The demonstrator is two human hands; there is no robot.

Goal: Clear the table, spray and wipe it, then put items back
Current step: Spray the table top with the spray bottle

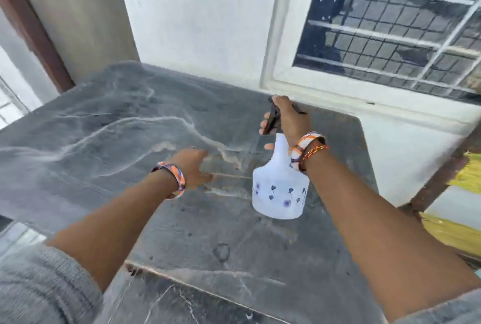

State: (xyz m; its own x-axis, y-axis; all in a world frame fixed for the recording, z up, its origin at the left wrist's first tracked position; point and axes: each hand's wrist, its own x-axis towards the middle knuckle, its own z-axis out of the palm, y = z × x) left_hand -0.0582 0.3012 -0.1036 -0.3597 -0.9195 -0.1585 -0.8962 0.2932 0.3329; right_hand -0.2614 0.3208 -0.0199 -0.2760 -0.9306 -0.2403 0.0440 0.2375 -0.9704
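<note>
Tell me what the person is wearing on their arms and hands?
Both forearms are bare, with grey knitted sleeves pushed up near the elbows. The left wrist wears an orange, white and purple patterned bangle. The right wrist has a matching bangle plus a red and yellow thread. No gloves.

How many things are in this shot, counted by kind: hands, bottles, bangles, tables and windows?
Hands: 2, left hand and right hand
Spray bottles: 1, bottle, held in the right hand
Bangles: 2, left bangle and right bangle
Tables: 1, table
Windows: 1, window
Total: 7
</note>
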